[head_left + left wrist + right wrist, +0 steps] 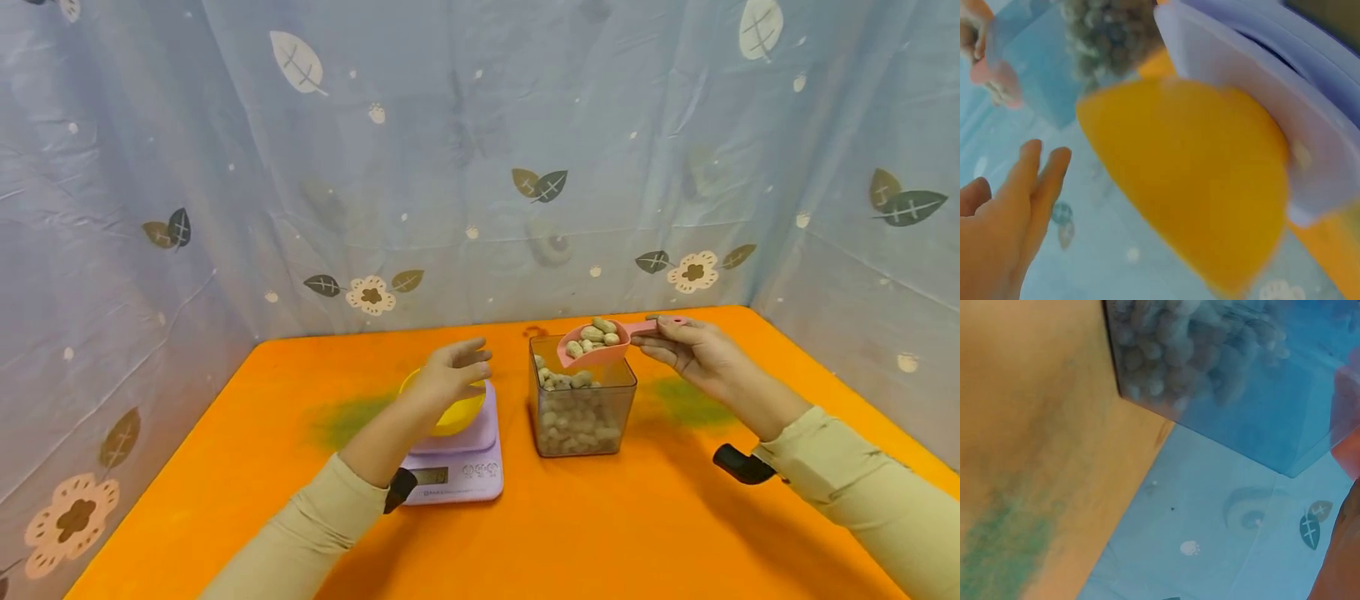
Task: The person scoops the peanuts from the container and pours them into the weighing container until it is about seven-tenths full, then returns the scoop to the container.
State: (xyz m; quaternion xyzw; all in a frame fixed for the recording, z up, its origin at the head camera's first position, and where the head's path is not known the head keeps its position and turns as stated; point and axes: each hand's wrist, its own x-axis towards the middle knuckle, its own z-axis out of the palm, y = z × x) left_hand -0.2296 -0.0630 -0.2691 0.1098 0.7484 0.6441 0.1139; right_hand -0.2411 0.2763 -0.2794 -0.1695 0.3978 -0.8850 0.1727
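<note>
By the bin's open rim, right fingers pinch a scoop.

The pink scoop, loaded with peanuts, is in the right hand. Near the left hand stands the yellow bowl

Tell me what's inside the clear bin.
Unshelled peanuts are piled inside the clear bin. In the head view, the loaded pink scoop in the right hand covers part of the bin's far side, and whatever lies buried within the pile cannot be seen.
</note>
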